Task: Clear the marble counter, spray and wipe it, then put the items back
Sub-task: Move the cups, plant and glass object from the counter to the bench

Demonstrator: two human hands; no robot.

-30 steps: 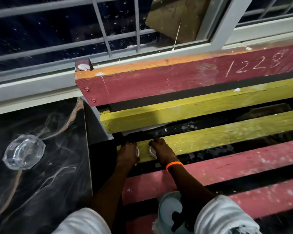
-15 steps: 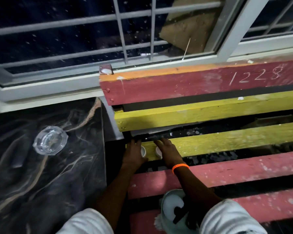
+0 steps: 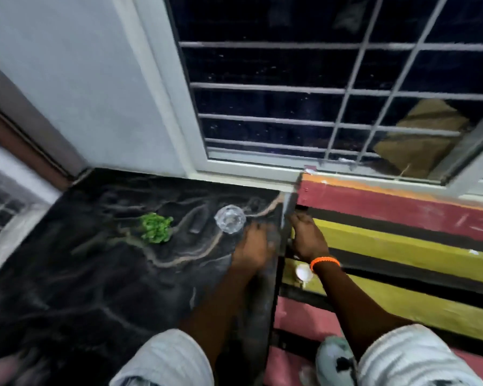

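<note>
The black marble counter [image 3: 101, 274] fills the left half. On it stand a clear glass dish [image 3: 230, 219] and a small green plant [image 3: 155, 228]. My left hand [image 3: 251, 246] hovers, blurred, over the counter's right edge, just right of the glass dish; what it holds is not visible. My right hand [image 3: 307, 238] is beside it with curled fingers, at the counter's side edge above the yellow slat. A small white round item [image 3: 303, 271] lies on the yellow slat [image 3: 402, 246], just under my right wrist.
A painted wooden bench with red slats [image 3: 388, 207] and yellow slats adjoins the counter on the right. A barred window [image 3: 318, 93] runs behind both. A white bottle-like object with a black part [image 3: 335, 360] sits low by my right sleeve. A grey wall is at the back left.
Both hands rose from the lower yellow slat toward the counter's right edge. The view swung left, and the green plant came into view. One white round item stays on the slat.
</note>
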